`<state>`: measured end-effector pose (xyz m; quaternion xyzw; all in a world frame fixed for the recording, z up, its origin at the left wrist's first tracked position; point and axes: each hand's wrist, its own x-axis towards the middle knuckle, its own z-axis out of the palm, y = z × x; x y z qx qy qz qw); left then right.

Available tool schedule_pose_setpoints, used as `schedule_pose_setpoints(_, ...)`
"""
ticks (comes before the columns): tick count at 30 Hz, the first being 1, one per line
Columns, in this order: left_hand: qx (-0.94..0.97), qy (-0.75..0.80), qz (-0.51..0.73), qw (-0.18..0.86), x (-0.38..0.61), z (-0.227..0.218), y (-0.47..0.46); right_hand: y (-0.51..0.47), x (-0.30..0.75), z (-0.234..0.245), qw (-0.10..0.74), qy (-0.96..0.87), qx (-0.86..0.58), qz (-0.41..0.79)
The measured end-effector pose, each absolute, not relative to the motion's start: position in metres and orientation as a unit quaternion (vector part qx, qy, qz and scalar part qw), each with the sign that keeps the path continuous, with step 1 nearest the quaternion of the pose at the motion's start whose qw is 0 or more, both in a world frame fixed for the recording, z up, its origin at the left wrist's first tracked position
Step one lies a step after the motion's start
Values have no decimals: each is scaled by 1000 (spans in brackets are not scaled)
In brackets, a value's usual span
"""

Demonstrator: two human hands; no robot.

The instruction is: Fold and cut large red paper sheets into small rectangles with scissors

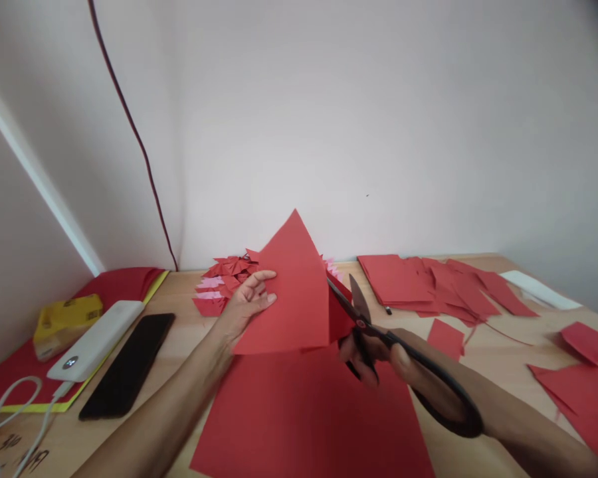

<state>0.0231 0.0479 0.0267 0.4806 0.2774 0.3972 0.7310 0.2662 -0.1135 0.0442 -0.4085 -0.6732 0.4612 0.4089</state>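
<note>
Scissors in right hand

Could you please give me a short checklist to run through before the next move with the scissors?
1. Held red sheet gripped: ok, the left hand pinches it near its left edge.
2. Scissors in hand: ok, the right hand has them by the handles.
3. Blades open: ok, they stand apart, by the held sheet's right side.
4. Left fingers away from the blades: ok, they are at the opposite side of the sheet.
5. Paper edge properly between the blades: cannot tell, the overlap there is unclear.
6. Black phone out of the way: ok, it lies left of the left forearm.
</note>
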Motion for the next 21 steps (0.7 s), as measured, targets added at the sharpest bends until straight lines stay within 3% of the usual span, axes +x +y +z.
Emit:
schedule_pose_setpoints(3,475,258,370,756,23,22,42,-129,275,52,405,-644,-445,473)
schedule_pose_setpoints(8,493,260,337,759,27,18,33,-149,289,64,507,-549,-471,470)
schedule_pose_setpoints(15,466,211,279,812,38,12,13,-127,280,15,587,-390,-502,501)
schedule_pose_setpoints(21,452,127,288,835,52,23,4,-113,244,3,570,-384,-462,561)
